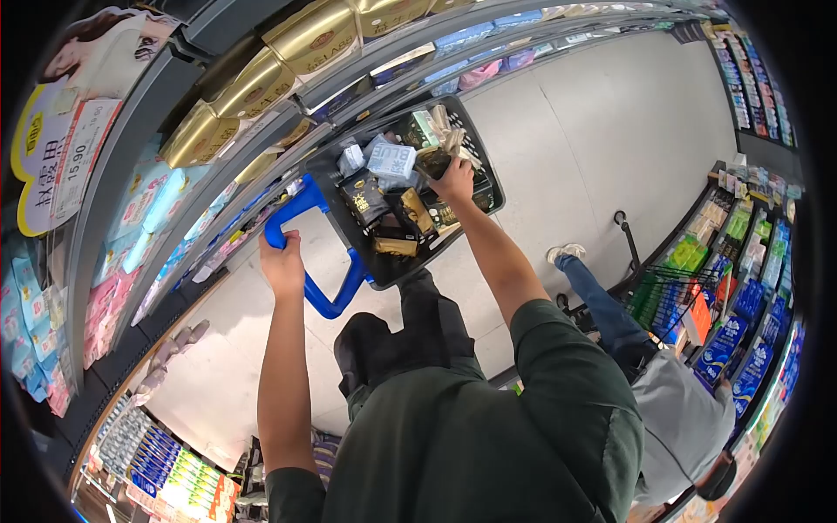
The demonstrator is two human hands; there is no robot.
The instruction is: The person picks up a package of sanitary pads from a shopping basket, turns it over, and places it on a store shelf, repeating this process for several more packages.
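Note:
My left hand [282, 261] is wrapped round the blue handle [336, 301] of a dark grey shopping basket [353, 248]. Over the basket's right side, my right hand [455, 183] grips a dark, shiny pack [432, 162]; its kind cannot be made out. Among the goods inside are a pale blue pack marked BLUE [392, 162], a black pack with gold print [364, 199], a black-and-gold box [411, 212] and a green-and-white box [422, 128]. Some light wrapped items [449, 131] lie by the far right corner, partly behind the held pack.
Shelves with gold boxes [314, 37] and soft packs [131, 209] run close along the left. To the right, a person in a grey top [684, 418] stands by a wire cart [667, 301]. Pale floor [602, 113] stretches between the shelf rows.

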